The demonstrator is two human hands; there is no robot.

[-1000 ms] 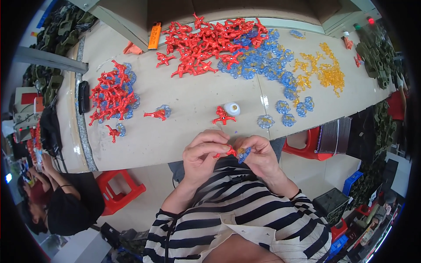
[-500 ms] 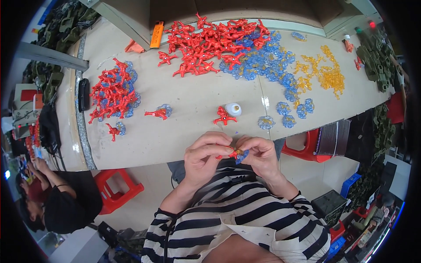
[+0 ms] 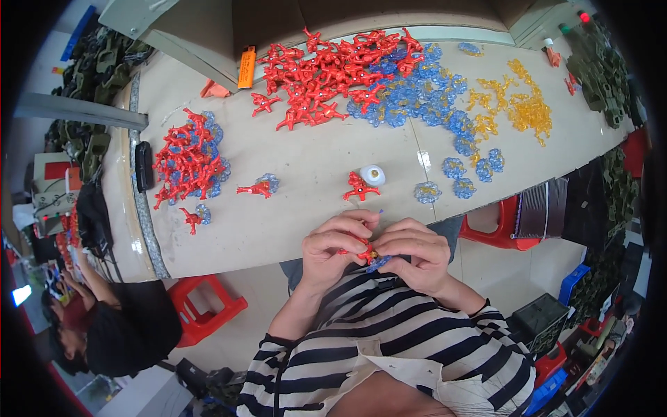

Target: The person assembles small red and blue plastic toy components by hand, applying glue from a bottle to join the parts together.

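Close in front of my body, above the table's near edge, both hands meet around one small toy. My left hand (image 3: 338,250) pinches the red plastic figure (image 3: 363,256). My right hand (image 3: 417,256) is closed on a clear blue plastic piece (image 3: 377,264) with a bit of yellow, pressed against the figure. Fingers hide much of both parts. Just beyond my hands, another red figure (image 3: 361,186) lies on the table beside a small white bottle (image 3: 373,175).
Red figures (image 3: 326,76) are heaped at the back, next to blue pieces (image 3: 417,90) and yellow pieces (image 3: 531,111). Red figures joined with blue pieces (image 3: 191,160) are piled at left. An orange box cutter (image 3: 246,67) leans by the shelf. A co-worker (image 3: 125,326) sits at far left.
My right fingers have closed further over the blue piece, and both hands sit slightly lower. The whole view has shifted a little; things on the table lie as before.
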